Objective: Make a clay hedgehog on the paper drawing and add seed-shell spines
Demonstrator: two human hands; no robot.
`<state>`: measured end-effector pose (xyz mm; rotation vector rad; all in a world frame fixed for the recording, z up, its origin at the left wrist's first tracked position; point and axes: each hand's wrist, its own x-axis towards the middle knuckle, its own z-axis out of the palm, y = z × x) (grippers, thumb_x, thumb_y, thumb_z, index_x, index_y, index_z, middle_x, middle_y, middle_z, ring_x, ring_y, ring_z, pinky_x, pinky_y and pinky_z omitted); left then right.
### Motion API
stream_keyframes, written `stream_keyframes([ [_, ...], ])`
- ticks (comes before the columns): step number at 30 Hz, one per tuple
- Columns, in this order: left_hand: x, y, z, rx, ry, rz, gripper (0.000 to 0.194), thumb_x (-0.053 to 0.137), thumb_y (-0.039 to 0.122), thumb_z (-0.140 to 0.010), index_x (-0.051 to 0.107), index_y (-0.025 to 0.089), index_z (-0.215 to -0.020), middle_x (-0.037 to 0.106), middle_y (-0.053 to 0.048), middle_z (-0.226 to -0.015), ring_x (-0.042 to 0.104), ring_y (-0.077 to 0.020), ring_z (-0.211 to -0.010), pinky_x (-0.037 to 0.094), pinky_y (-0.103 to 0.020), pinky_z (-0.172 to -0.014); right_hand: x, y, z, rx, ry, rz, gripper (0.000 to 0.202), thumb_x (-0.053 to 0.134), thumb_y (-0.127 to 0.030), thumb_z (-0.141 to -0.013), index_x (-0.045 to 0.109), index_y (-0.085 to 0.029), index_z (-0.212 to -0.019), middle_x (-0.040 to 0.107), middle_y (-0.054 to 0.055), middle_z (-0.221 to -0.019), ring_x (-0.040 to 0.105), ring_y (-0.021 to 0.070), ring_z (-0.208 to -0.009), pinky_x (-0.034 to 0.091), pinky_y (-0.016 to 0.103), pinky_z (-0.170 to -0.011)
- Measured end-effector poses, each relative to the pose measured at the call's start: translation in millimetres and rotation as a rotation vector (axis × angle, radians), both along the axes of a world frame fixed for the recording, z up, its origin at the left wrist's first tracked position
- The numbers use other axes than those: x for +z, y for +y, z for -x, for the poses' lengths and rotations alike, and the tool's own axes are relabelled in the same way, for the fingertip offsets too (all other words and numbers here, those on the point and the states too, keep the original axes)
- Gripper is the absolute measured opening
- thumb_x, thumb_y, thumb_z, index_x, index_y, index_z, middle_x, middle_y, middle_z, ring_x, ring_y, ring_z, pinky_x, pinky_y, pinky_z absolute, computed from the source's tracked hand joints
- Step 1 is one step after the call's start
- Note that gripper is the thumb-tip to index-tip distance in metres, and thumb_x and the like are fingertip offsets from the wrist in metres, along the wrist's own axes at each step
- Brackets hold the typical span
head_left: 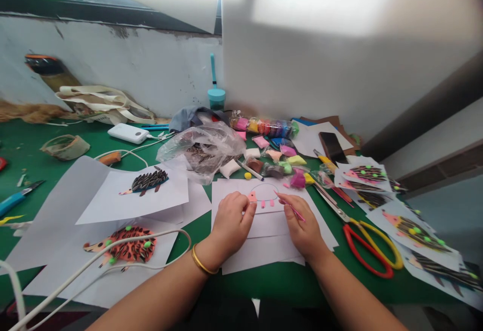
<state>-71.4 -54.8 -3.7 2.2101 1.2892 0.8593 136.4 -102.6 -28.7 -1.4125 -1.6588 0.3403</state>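
Note:
A white paper (pixel 234 187) lies in front of me with a blue oval outline (pixel 269 185) on it. Pink clay (pixel 252 196) forms a small head at the oval's left end, and small pink pieces (pixel 267 203) sit along its lower edge. My left hand (pixel 233 219) rests at the paper's left side, fingers curled, the fingertips beside the pink head; anything between them is too small to make out. In my right hand (pixel 305 225) is a thin pink tool (pixel 296 211), held near the oval's right end.
Scissors (pixel 343 216) with red and yellow handles lie right of the paper. Clay packets (pixel 296 160), a plastic bag (pixel 204 145) and a pen (pixel 251 171) lie behind it. Hedgehog pictures (pixel 149 181) flank both sides; a white cable (pixel 124 248) crosses the left.

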Motion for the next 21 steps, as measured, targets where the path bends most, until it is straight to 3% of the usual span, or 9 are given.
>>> stream_keyframes([
  [7,-1.1,0.6,-0.7,-0.033,-0.057,0.030,0.008,0.066,0.022,-0.087,0.061,0.020,-0.080,0.062,-0.002,-0.087,0.057,-0.0203,-0.091,0.042,-0.034,-0.082,1.3,-0.7,0.6,0.002,0.008,0.006,0.032,0.043,-0.030,-0.101,0.060,-0.026,-0.127,0.065,0.008,-0.113,0.060,0.0243,-0.108,0.048,0.044,-0.095],
  [12,-4.5,2.7,0.0,-0.059,-0.045,0.031,0.006,0.066,0.017,-0.087,0.069,0.023,-0.087,0.067,-0.002,-0.089,0.060,-0.0197,-0.092,0.043,-0.035,-0.083,1.7,-0.5,0.1,0.005,0.005,0.001,0.032,0.043,-0.029,-0.101,0.060,-0.027,-0.127,0.065,0.008,-0.114,0.060,0.0243,-0.108,0.048,0.044,-0.095],
  [16,-9.4,3.6,0.6,-0.047,0.082,-0.054,0.015,0.060,0.017,-0.091,0.072,0.025,-0.094,0.068,-0.003,-0.093,0.061,-0.0203,-0.093,0.041,-0.039,-0.085,0.7,-0.2,0.0,0.005,0.002,0.001,0.031,0.043,-0.030,-0.101,0.060,-0.027,-0.127,0.065,0.008,-0.114,0.060,0.0248,-0.108,0.048,0.045,-0.095],
  [21,-12.2,5.8,-0.2,-0.020,0.311,-0.111,0.006,0.068,0.021,-0.084,0.071,0.025,-0.088,0.067,-0.003,-0.091,0.059,-0.0234,-0.092,0.038,-0.042,-0.084,-0.2,-0.1,0.8,0.016,0.000,0.010,0.032,0.042,-0.031,-0.101,0.059,-0.027,-0.127,0.065,0.009,-0.114,0.060,0.0252,-0.108,0.048,0.046,-0.095],
])
